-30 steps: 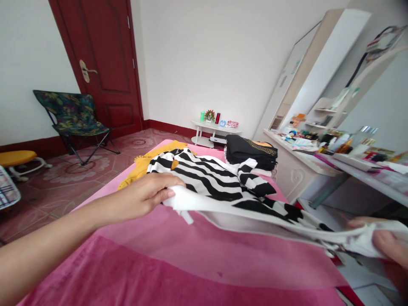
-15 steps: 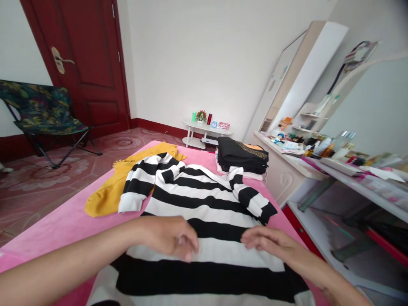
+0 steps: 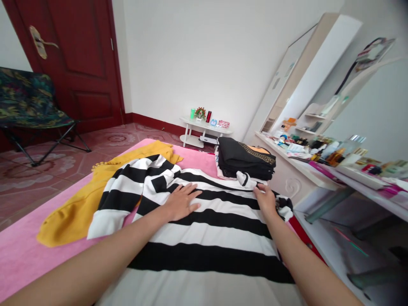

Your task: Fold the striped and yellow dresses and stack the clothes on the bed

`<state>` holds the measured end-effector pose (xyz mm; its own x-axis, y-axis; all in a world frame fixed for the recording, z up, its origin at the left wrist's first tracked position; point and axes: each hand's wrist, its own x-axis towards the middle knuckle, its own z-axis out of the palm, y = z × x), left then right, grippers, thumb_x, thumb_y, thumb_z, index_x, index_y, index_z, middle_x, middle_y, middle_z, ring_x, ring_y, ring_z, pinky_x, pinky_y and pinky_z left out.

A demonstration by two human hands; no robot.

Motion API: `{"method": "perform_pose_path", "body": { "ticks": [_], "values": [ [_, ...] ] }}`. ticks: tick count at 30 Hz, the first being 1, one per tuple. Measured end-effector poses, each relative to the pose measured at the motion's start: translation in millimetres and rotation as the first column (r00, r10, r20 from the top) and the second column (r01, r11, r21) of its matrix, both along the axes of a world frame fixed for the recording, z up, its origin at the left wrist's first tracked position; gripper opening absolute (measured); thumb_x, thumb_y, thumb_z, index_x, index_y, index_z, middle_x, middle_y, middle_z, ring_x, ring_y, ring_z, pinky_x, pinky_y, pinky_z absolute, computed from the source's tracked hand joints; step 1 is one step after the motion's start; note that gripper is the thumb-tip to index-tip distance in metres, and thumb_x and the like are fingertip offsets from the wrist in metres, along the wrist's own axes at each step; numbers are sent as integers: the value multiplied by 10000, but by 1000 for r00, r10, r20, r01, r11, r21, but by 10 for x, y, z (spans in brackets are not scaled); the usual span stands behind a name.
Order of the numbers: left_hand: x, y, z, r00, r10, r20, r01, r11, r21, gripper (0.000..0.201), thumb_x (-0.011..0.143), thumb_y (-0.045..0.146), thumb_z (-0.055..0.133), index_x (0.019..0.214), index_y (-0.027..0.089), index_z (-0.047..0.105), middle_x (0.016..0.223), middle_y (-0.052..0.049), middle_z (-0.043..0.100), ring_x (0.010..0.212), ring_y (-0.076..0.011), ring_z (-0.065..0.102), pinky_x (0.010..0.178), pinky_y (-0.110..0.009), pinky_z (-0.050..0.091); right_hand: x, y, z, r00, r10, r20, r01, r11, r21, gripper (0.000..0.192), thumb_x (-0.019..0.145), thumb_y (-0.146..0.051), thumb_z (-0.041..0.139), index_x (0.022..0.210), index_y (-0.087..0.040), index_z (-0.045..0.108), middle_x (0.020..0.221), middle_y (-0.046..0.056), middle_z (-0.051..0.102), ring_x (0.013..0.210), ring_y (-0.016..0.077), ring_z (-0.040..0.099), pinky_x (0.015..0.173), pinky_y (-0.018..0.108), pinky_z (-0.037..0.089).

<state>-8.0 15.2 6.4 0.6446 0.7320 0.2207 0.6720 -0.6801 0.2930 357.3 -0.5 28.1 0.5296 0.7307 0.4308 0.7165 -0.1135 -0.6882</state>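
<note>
A black-and-white striped shirt (image 3: 204, 231) is spread out in front of me on a pink bed cover (image 3: 24, 257). My left hand (image 3: 182, 202) lies flat on its upper left part, fingers spread. At the upper right shoulder my right hand (image 3: 266, 199) pinches the cloth, close to a bunched white fold (image 3: 245, 179). The left sleeve (image 3: 119, 187) lies bent over a yellow garment (image 3: 68, 208). Much of the right sleeve is hidden behind my right hand and forearm.
Beyond the shirt sits a stack of folded dark clothes (image 3: 236, 157). A cluttered dressing table (image 3: 306, 170) borders the bed on the right. A low white table (image 3: 204, 125) with small items stands by the wall, and a camping chair (image 3: 28, 102) is at left.
Both hands have moved forward from above the shirt's middle to its shoulders. The left now rests flat; the right has taken hold of the cloth, and the right sleeve has shifted.
</note>
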Motion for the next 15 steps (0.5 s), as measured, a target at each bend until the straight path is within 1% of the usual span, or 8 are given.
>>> {"method": "perform_pose_path", "body": {
  "ticks": [1,3,5,7,8,10,12,15],
  "values": [
    [8,104,3,999,39,-9,-39,999,-3,543,894,570,334,1374,322,385,1513,-37,236,1394,-267,172,1114,-490,125,-42,37,-72,1000,-22,-6,22,1000,19,458,719,-382,539,1059,-85,615,1006,161,653,816,246,623,801,393,473],
    [38,335,4,985,173,4,-173,985,1,550,889,546,370,1369,278,398,1503,-67,260,1384,-282,200,1109,-472,170,-155,48,-203,999,-40,-16,41,998,40,463,725,-376,528,1077,-85,609,1027,163,645,804,237,620,826,387,458],
    [79,556,4,950,306,66,-307,951,17,547,895,486,397,1364,204,397,1457,-110,341,1341,-271,303,1086,-412,260,-245,17,-282,998,-45,-39,47,997,64,453,764,-385,493,1091,-91,604,928,137,664,760,224,621,821,374,456],
    [114,731,2,916,377,136,-385,922,34,499,919,398,368,1355,155,385,1409,-131,394,1276,-250,398,1047,-361,332,-290,-17,-301,997,-23,-78,31,994,105,453,814,-406,438,1109,-99,593,799,100,665,687,208,615,766,353,468],
    [127,798,-1,899,407,163,-417,908,35,475,926,363,354,1349,147,382,1405,-137,391,1256,-248,420,1032,-354,350,-302,-28,-292,996,5,-89,6,992,127,455,830,-418,418,1113,-105,589,784,92,661,655,198,608,733,340,472],
    [137,898,-14,862,465,201,-477,879,17,464,917,337,385,1339,144,381,1407,-149,375,1244,-258,430,1025,-356,357,-326,-33,-259,995,75,-69,-65,987,145,452,839,-435,409,1102,-117,591,862,101,662,624,179,591,686,323,470],
    [127,962,-34,830,506,233,-519,855,-9,497,873,360,487,1312,142,410,1370,-157,417,1225,-268,446,1018,-352,362,-366,-16,-223,994,109,9,-109,990,89,446,824,-445,440,1103,-132,593,928,98,659,633,170,579,672,313,460],
    [87,1013,-54,822,511,251,-520,854,-35,422,813,399,578,1150,146,554,1165,-135,582,1096,-263,543,955,-339,412,-430,62,-162,990,85,108,-75,993,-89,402,727,-429,586,1054,-199,630,763,22,660,639,171,567,665,300,433]
  ]
}}
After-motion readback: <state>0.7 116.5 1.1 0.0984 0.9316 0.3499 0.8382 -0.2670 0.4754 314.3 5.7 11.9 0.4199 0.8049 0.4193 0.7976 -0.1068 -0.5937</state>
